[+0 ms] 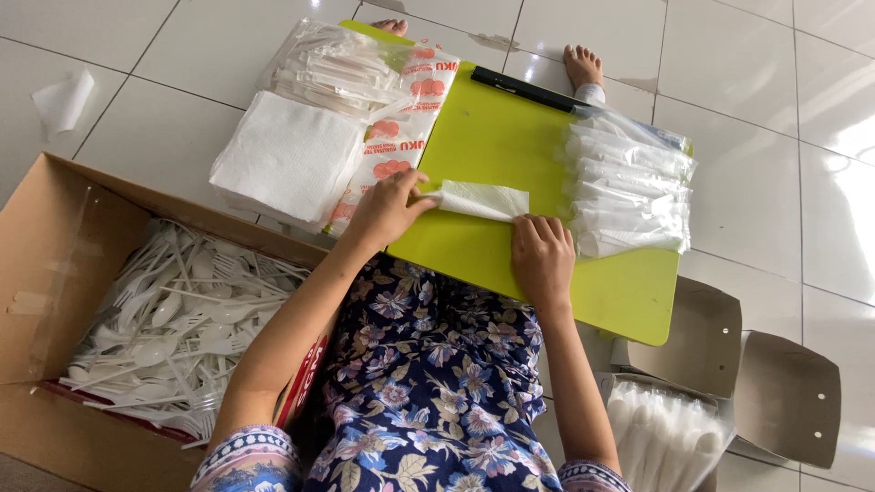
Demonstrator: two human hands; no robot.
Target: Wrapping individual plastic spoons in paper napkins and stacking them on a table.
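Down on white floor tiles (228,55), both hands' grip (387,208) (541,257) pinches a napkin (478,200) on a green board (492,137).

floor: large glossy white tiles (784,128) with thin dark grout lines, running across the whole scene
light: bright daylight glare on the tiles at the far right and near right
scrap: a loose piece of white paper (62,100) lies on the floor at the far left
left side: an open brown cardboard box (55,228) stands on the tiles
near right: a small grey-brown carton with open flaps (788,396) rests on the floor
walls, windows: out of view
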